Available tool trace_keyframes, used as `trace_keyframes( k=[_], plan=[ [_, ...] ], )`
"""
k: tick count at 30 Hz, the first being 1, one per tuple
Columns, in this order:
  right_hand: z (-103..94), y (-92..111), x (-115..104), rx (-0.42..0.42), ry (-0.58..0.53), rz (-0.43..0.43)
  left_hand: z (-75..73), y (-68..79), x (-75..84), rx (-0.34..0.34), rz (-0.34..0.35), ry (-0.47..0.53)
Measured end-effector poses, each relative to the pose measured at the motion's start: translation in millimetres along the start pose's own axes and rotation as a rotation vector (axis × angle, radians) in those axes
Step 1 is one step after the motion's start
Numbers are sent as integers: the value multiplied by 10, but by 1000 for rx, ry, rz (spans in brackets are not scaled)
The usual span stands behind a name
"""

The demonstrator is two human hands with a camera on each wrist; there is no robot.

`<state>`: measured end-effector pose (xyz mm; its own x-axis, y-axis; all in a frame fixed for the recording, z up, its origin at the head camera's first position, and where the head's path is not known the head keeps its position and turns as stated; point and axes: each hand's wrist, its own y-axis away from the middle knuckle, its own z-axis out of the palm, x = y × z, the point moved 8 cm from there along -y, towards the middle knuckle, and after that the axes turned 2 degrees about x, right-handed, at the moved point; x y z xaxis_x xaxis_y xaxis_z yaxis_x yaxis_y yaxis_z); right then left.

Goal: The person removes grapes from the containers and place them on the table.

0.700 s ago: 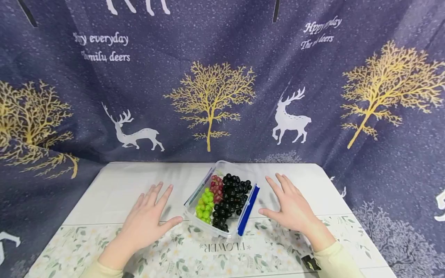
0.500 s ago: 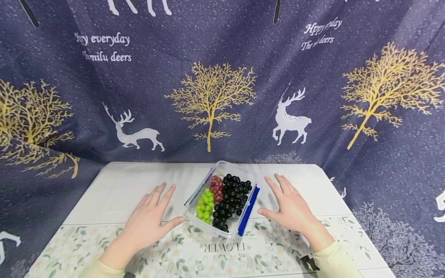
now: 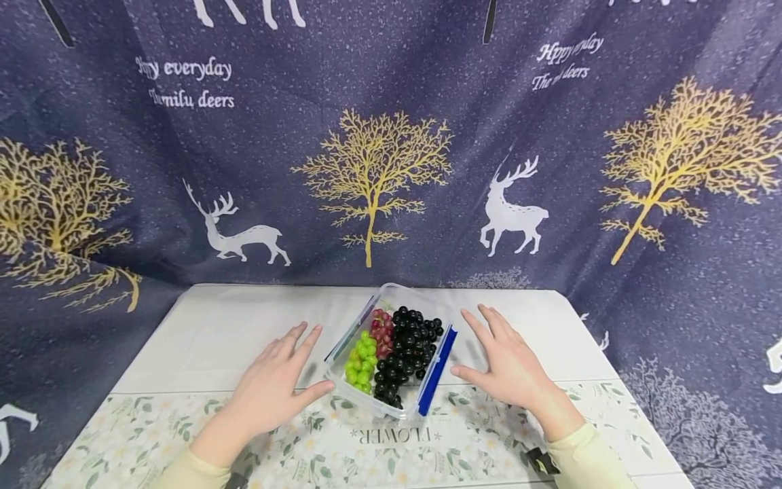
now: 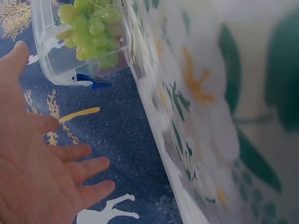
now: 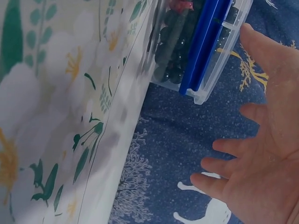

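A clear plastic food container (image 3: pixel 354 396) with blue side flaps stands mid-table, turned at a slant. Inside lie green grapes (image 3: pixel 362 361), red grapes (image 3: pixel 382 333) and a large heap of black grapes (image 3: pixel 408 350). To its left my left hand (image 3: pixel 275 380) hovers with spread fingers, the thumb tip close to the near left corner. My right hand (image 3: pixel 507 356) is on the other side, fingers spread, thumb pointing at the blue flap (image 3: pixel 437 372). Both palms face the container in the wrist views, and neither hand holds anything.
The white table (image 3: pixel 208 339) has a floral runner (image 3: pixel 342 455) along its near part, printed with upside-down lettering. A dark blue curtain (image 3: pixel 427 81) with deer and golden trees hangs right behind the table. A small black object (image 3: pixel 542 462) shows beside the right sleeve.
My left hand has moved right, closer to the container. The right hand has shifted slightly left. The container and grapes have stayed in place.
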<state>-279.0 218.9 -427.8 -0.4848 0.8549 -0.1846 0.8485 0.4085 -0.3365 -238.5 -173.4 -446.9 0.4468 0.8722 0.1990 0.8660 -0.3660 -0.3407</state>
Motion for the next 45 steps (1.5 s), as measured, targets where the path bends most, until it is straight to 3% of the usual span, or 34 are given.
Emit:
trace_keyframes(
  k=[24, 33, 45],
  plan=[
    [-63, -105, -103, -16, -54, -8, 152, -118, 81, -61, -65, 194],
    [-75, -153, -172, -13, -72, -29, 281, -145, 65, -147, -143, 314],
    [-89, -205, -254, -24, -85, -38, 344, -169, 63, -191, -215, 384]
  ],
)
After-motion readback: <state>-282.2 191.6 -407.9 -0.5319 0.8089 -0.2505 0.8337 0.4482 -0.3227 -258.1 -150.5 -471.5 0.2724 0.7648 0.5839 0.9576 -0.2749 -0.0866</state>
